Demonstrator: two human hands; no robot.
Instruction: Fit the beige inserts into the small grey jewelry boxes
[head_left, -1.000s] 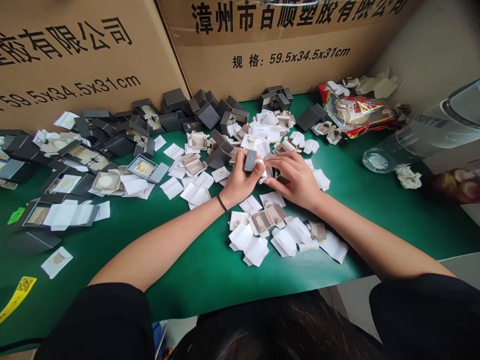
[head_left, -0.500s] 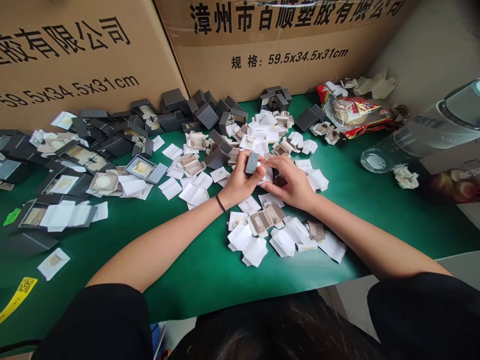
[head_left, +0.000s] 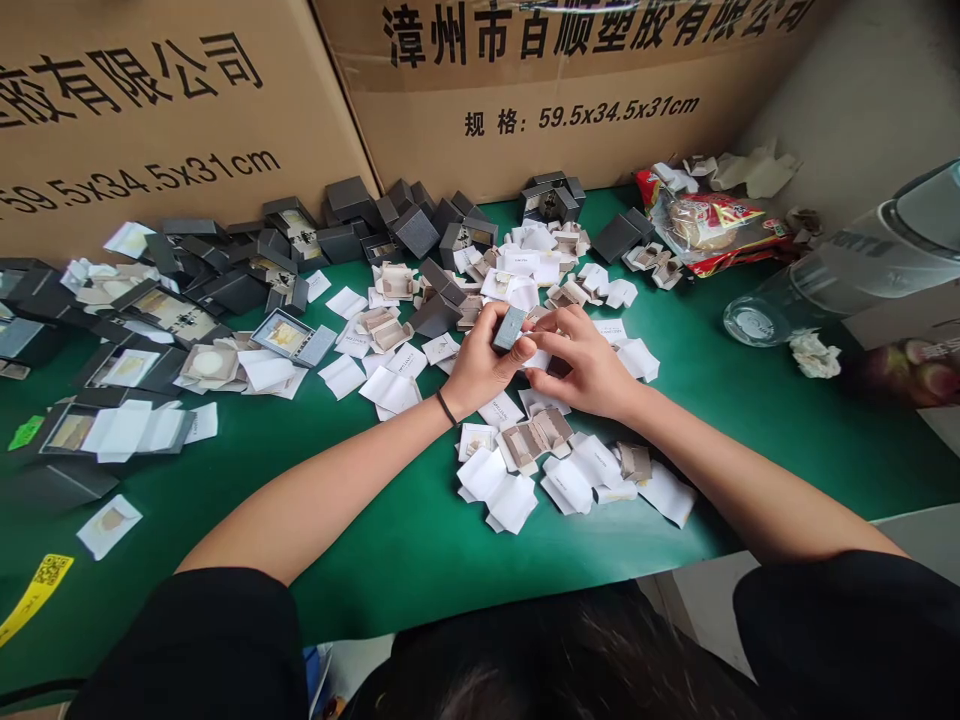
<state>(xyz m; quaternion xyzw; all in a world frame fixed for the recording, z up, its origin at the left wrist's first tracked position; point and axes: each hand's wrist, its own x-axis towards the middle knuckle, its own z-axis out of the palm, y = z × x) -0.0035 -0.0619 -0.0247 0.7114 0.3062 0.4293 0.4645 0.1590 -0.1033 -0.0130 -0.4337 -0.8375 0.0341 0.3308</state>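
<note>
The fingers (head_left: 523,350) of the left hand (head_left: 481,368) are closed around a small dark-grey rectangular box (head_left: 511,327), at the centre of the frame; the fingers of the right hand (head_left: 589,372) are bent just beside it, and whether they grasp something I cannot tell; white folded paper cards (head_left: 513,503) lie on the green bench (head_left: 360,560) below both hands; black rectangular boxes (head_left: 349,199) are heaped at the upper left.

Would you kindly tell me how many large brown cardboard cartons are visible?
2: left carton at the back left; right carton beside it, back centre. More may hide behind.
</note>
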